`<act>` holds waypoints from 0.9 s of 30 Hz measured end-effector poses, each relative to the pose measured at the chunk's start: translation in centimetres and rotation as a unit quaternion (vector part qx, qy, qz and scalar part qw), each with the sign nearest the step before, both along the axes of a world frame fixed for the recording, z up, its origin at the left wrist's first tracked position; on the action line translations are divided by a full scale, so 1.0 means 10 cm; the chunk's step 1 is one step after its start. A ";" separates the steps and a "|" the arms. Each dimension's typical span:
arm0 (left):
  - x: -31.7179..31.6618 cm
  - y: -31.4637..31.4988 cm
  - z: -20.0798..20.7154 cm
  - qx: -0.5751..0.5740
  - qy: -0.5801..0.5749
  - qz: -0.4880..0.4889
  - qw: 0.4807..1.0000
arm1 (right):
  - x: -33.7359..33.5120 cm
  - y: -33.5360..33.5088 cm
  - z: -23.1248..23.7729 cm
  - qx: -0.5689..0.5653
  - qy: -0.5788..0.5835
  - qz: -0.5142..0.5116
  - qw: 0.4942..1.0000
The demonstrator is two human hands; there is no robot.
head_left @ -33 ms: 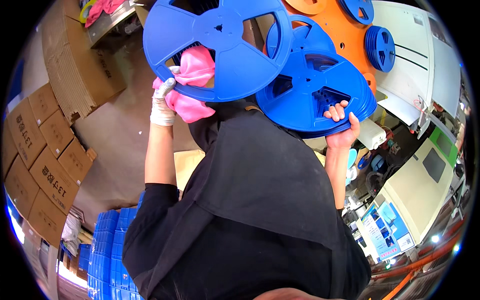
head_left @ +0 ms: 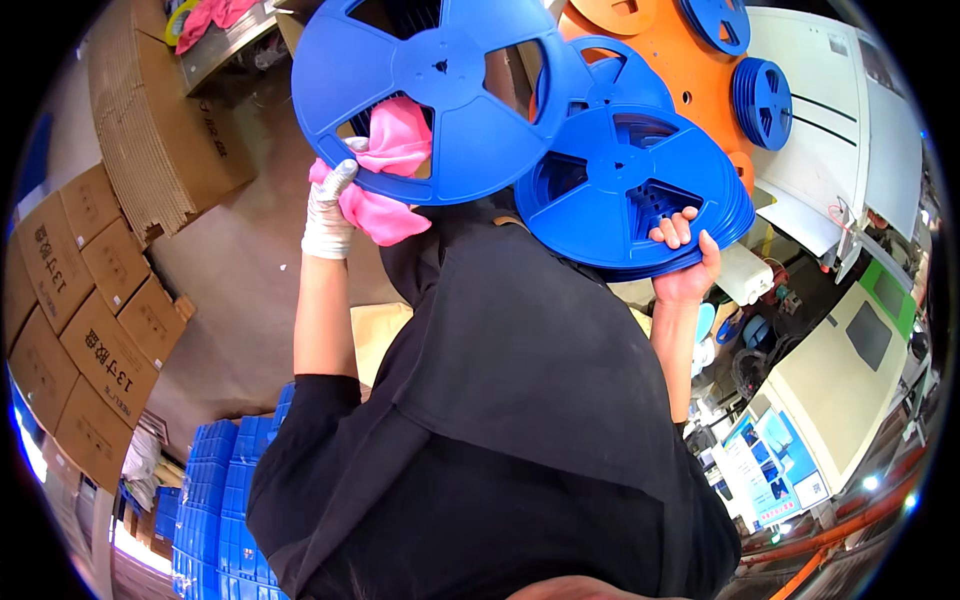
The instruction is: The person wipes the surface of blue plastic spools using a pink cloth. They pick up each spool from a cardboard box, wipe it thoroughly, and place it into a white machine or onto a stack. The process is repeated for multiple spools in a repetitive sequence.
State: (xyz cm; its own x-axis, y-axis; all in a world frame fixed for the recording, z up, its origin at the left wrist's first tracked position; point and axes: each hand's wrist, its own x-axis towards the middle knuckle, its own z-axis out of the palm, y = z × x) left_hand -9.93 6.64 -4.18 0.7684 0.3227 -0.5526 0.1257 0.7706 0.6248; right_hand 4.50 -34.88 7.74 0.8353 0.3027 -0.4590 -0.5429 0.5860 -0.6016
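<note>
My left hand [head_left: 331, 205], in a whitish glove, grips the lower left rim of a large blue plastic reel [head_left: 485, 130]. A pink cloth [head_left: 398, 135] is bunched in the same hand; part of it shows through the reel's window and part hangs below the rim. On the right, my bare right hand [head_left: 686, 258] is closed on the near edge of a stack of blue reels [head_left: 585, 225], its fingertips hooked through a window and the thumb outside. The two sets overlap in view near the middle. Whether more reels sit behind the left one is unclear.
Beyond the stack is an orange round-holed panel [head_left: 690, 80] carrying smaller blue reels [head_left: 765, 103]. Cardboard cartons [head_left: 100, 320] and flattened cardboard [head_left: 130, 110] stand at left. Blue stacks [head_left: 205, 500] are at lower left. A white machine [head_left: 805, 80] and a cream one [head_left: 815, 385] stand at right.
</note>
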 end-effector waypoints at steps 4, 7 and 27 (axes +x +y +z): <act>0.02 -0.07 -0.07 0.178 0.058 -0.014 0.982 | 0.00 0.06 0.05 -0.008 -0.004 -0.005 1.000; 0.14 -0.10 -0.55 0.211 0.090 0.019 0.973 | -0.01 0.07 0.06 -0.014 -0.003 -0.014 1.000; 1.61 0.06 -2.44 0.083 0.155 -0.031 0.984 | -0.21 -0.07 0.05 -0.059 0.020 -0.113 0.992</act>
